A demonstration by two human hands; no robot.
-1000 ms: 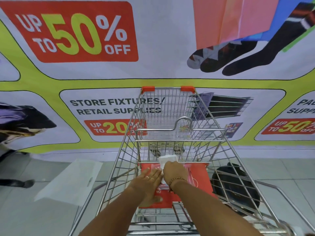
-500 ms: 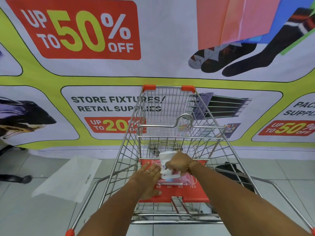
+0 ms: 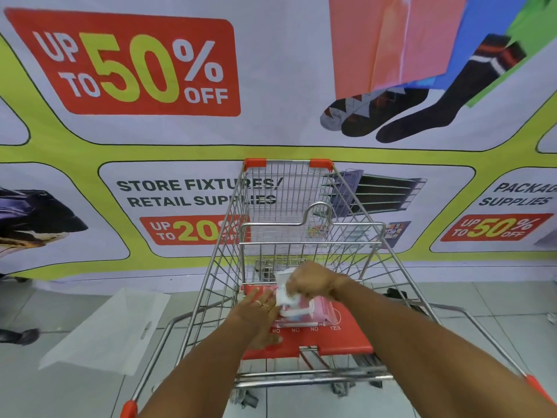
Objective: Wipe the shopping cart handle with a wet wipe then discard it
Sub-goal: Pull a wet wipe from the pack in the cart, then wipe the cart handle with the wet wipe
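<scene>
One thin white wet wipe (image 3: 283,286) is the working item: it looks limp, light and damp, so it should drape and cling rather than hold any shape. Best taken by a pinch at its free upper edge, then bunched into the palm for wiping; a hard pull could tear it or drag a second sheet out.

The right hand (image 3: 312,282) has its fingers closed narrow on the wipe, above the pack. The wipe stands up from the opening of the soft pink plastic wipes pack with a white flip lid (image 3: 304,312), crumpled, partly hidden by the fingers. Cannot tell whether its lower end is free of the pack yet.

The pack lies on the red plastic child-seat flap (image 3: 340,339) of the silver wire shopping cart (image 3: 301,206). The left hand (image 3: 259,315), rings on two fingers, lies flat with fingers extended against the pack's left side, apparently steadying it; it grips nothing.

The pack likely slides easily on the smooth flap, hence the bracing hand.

The cart handle itself is barely in frame: only red end caps (image 3: 129,408) at the bottom corners. Judgement: extraction step, wiping not started.
</scene>
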